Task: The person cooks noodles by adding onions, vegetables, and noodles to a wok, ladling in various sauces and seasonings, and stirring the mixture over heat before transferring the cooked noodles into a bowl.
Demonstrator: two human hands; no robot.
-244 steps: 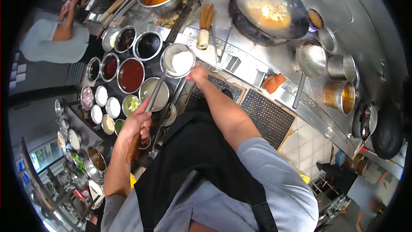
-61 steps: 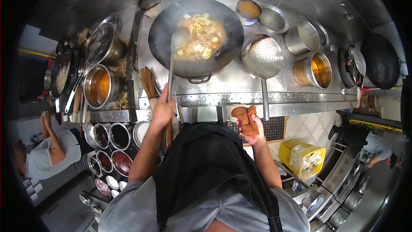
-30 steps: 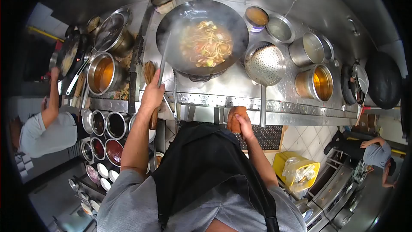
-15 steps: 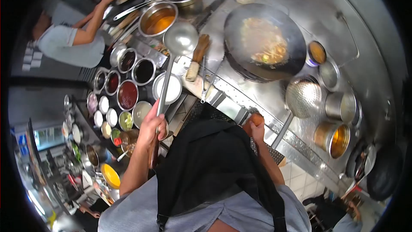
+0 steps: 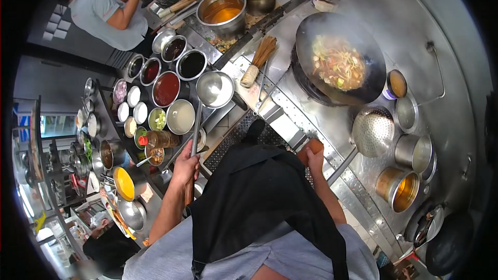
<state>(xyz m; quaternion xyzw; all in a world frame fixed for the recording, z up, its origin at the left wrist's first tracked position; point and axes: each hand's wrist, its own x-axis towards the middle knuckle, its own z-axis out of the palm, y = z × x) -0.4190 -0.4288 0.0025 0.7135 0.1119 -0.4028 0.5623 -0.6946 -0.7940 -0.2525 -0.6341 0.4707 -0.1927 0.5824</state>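
My left hand (image 5: 186,167) is wrapped round the wooden handle of a long metal ladle (image 5: 196,129). The ladle's round bowl (image 5: 214,89) is over the white-filled container beside the dark sauce pots. In my right hand (image 5: 314,159) is a folded reddish-brown cloth (image 5: 303,154), held at the front edge of the stove. A steaming wok (image 5: 374,52) stands at the upper right, with noodles and vegetable pieces (image 5: 338,67) in broth. Neither hand touches the wok.
A perforated strainer (image 5: 373,130) lies right of the wok, near pots of amber liquid (image 5: 403,193). A bamboo brush (image 5: 250,76) sits left of it. Sauce containers (image 5: 167,89) fill the left counter. A co-worker (image 5: 106,18) stands at upper left.
The view has swung left toward the sauce containers. The ladle has left the wok and moved over the white-filled container. The cloth stays in my right hand.
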